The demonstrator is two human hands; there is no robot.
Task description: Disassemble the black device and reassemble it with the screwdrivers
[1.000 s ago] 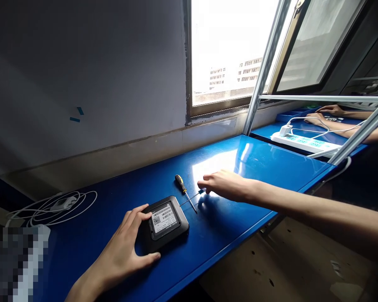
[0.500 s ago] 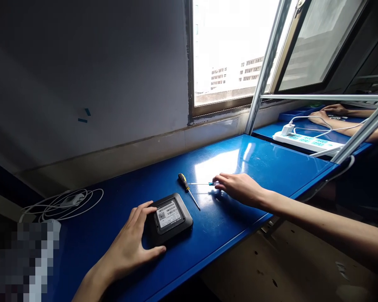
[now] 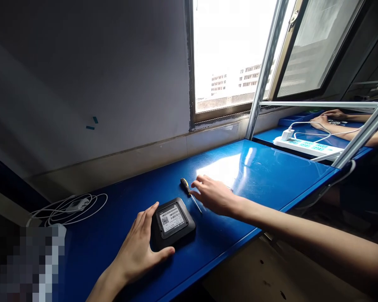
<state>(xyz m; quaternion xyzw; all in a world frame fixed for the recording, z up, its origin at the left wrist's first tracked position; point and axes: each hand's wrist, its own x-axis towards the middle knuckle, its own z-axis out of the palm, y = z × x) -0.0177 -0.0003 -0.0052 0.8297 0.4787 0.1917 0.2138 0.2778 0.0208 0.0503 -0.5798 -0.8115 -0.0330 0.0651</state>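
A flat black box (image 3: pixel 189 230) with a white printed label (image 3: pixel 172 219) lies on the blue table. My left hand (image 3: pixel 141 243) holds it at its left side, fingers at the back corner and thumb at the front edge. To the right of the box lies a black-and-yellow screwdriver (image 3: pixel 185 184), its shaft slanting toward me. My right hand (image 3: pixel 212 193) hovers just beside that shaft, fingers apart and seemingly holding nothing. The end of a thin object (image 3: pixel 231 189) peeks out behind my right hand; the rest of it is hidden.
White cables with an adapter (image 3: pixel 77 204) lie coiled at the left. A white power strip (image 3: pixel 308 147) with a plugged-in charger stands beyond a metal frame (image 3: pixel 260 79) at the right. Another person's forearms (image 3: pixel 343 130) rest on the far table. The blue table (image 3: pixel 271 167) runs along the wall.
My right hand has let go of the thin teal-handled tool and moved left to the black-and-yellow screwdriver. My left hand stays at the black box. The view has shifted slightly.
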